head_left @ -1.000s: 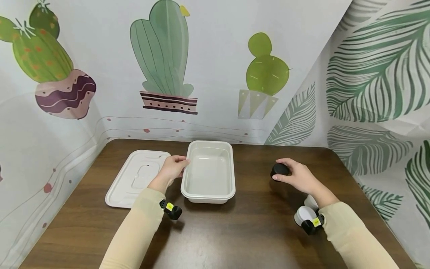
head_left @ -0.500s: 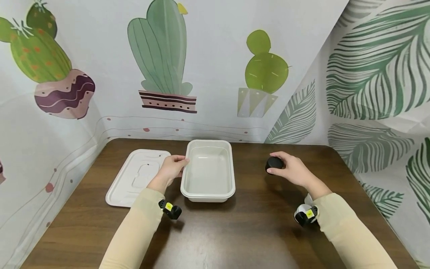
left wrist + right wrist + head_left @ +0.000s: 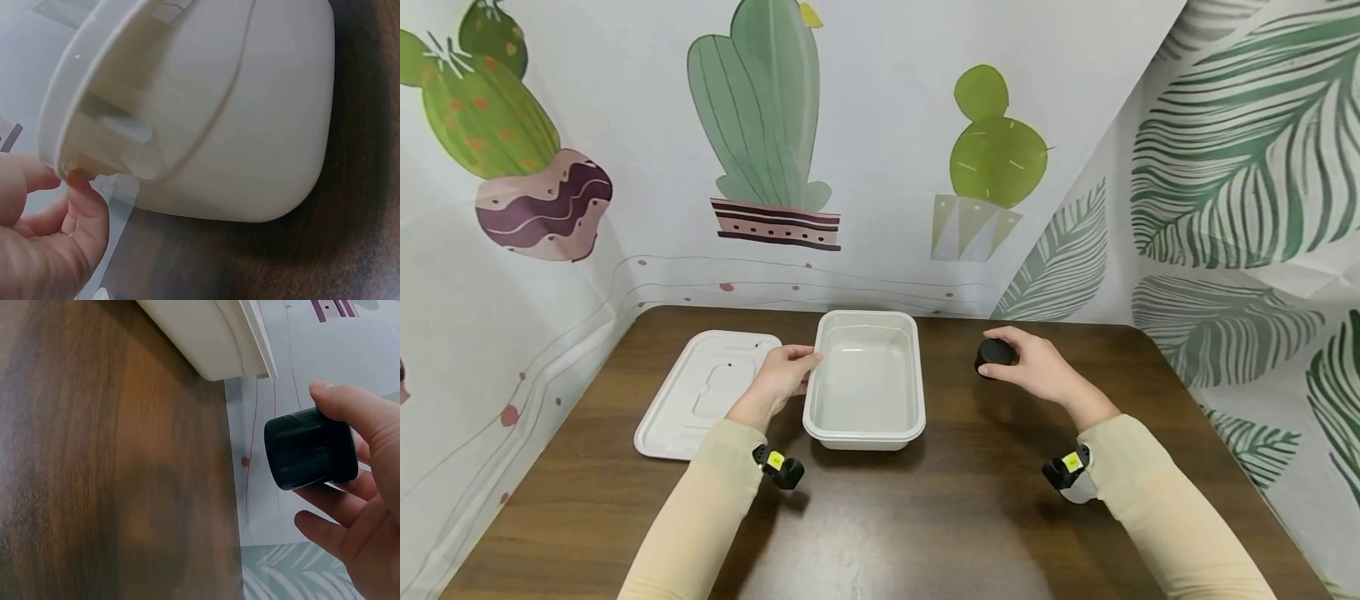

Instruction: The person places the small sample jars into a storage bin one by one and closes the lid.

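Note:
A pale rectangular plastic container (image 3: 863, 375), its inside bare, stands at the table's far middle. My left hand (image 3: 777, 382) pinches its left rim between thumb and fingers; in the left wrist view the fingers (image 3: 87, 206) curl just under that rim. To the right of the container, my right hand (image 3: 1037, 365) holds a small black round lidded jar (image 3: 996, 357) above the table. The right wrist view shows the jar (image 3: 306, 450) gripped near its lid end, turned sideways in that picture, with thumb and fingers on either side.
A white rectangular lid (image 3: 688, 396) lies on the table left of the container, partly behind the left arm. One round white-topped jar (image 3: 1078, 490) shows beneath the right wrist camera (image 3: 1064, 471). A patterned cloth wall (image 3: 880, 167) rises behind the brown table (image 3: 887, 525).
My right hand has carried the black jar leftward and slightly farther back, toward the container. The right forearm now covers most of the white jars. The left hand stays at the rim.

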`<action>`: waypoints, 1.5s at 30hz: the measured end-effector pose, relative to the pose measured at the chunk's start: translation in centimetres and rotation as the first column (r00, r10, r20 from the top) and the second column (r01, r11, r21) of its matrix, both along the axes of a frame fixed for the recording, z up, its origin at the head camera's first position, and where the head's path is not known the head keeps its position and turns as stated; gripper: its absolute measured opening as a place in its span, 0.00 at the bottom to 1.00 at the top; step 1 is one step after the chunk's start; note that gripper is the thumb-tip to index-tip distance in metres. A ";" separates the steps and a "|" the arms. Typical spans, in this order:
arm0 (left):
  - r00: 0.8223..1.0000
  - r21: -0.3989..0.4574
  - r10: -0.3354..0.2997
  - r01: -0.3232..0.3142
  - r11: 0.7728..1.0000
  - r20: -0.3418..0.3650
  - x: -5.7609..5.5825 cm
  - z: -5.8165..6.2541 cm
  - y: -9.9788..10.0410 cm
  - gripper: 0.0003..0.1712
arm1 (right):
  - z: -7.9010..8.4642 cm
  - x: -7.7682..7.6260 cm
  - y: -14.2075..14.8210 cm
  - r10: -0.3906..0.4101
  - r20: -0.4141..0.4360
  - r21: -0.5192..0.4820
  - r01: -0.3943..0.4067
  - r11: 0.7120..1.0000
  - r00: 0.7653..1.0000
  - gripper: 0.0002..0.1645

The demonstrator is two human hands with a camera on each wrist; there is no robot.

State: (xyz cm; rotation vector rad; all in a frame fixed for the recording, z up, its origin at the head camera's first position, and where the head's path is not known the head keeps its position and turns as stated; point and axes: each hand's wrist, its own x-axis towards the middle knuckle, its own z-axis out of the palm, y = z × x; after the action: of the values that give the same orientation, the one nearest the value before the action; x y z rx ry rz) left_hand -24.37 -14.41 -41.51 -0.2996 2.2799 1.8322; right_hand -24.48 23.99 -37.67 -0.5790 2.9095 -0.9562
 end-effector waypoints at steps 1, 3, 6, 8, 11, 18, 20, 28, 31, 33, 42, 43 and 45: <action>1.000 0.000 0.000 0.000 1.000 0.001 0.0 0.0 0.0 0.24 | 0.0 0.0 -0.1 0.003 -0.002 -0.003 -0.003 1.000 1.000 0.37; 1.000 -0.002 -0.001 0.001 1.000 0.003 0.0 0.1 0.0 0.24 | 0.1 -0.1 -0.4 0.011 -0.006 -0.004 -0.011 1.000 1.000 0.37; 1.000 -0.004 -0.002 0.002 1.000 0.005 0.0 0.1 0.1 0.24 | 0.2 -0.2 -0.8 0.019 -0.014 -0.006 -0.019 1.000 1.000 0.37; 1.000 -0.004 -0.004 0.004 1.000 0.003 0.1 0.1 0.1 0.24 | 0.2 -0.2 -1.1 0.021 -0.013 -0.012 -0.021 1.000 1.000 0.37; 1.000 -0.006 -0.004 0.004 1.000 -0.001 0.1 0.2 0.1 0.24 | 0.3 -0.3 -1.4 0.029 -0.013 -0.021 -0.029 0.999 0.999 0.37; 1.000 0.001 0.002 -0.002 1.000 0.003 0.1 0.0 0.2 0.24 | 0.3 -0.6 -2.3 0.042 -0.006 -0.024 -0.042 0.999 0.999 0.37; 1.000 0.003 0.004 -0.004 1.000 0.002 0.0 -0.1 0.2 0.24 | 0.3 -0.6 -2.5 0.044 0.001 -0.028 -0.044 0.999 0.999 0.37; 1.000 0.005 0.004 -0.004 1.000 -0.001 -0.1 -0.1 0.1 0.24 | 0.6 -0.8 -3.4 0.042 0.013 -0.032 -0.041 0.999 0.999 0.36; 1.000 0.008 0.002 -0.002 1.000 0.001 -0.1 -0.1 0.1 0.24 | 0.6 -0.9 -3.8 0.046 0.014 -0.045 -0.045 0.998 0.999 0.36; 1.000 0.013 0.005 -0.005 1.000 0.004 -0.1 -0.1 0.1 0.24 | 0.7 -1.0 -4.1 0.054 0.010 -0.055 -0.054 0.997 0.998 0.36; 1.000 0.022 0.004 -0.004 1.000 0.008 0.0 0.0 0.1 0.24 | 0.9 -1.3 -5.7 0.087 -0.023 -0.089 -0.089 0.992 0.996 0.36; 1.000 0.024 0.003 -0.003 1.000 0.007 0.0 0.0 0.1 0.24 | 0.9 -1.3 -5.8 0.094 -0.027 -0.095 -0.096 0.991 0.995 0.35; 1.000 0.030 0.003 -0.003 1.000 0.005 0.1 -0.1 0.1 0.24 | 0.9 -1.4 -6.1 0.104 -0.030 -0.107 -0.107 0.988 0.994 0.35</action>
State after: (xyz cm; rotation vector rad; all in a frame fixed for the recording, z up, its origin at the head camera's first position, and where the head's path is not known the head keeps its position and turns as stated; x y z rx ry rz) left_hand -24.31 -14.30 -41.57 -0.3026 2.2479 1.8625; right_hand -25.87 17.85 -36.73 -0.7469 2.8278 -1.1065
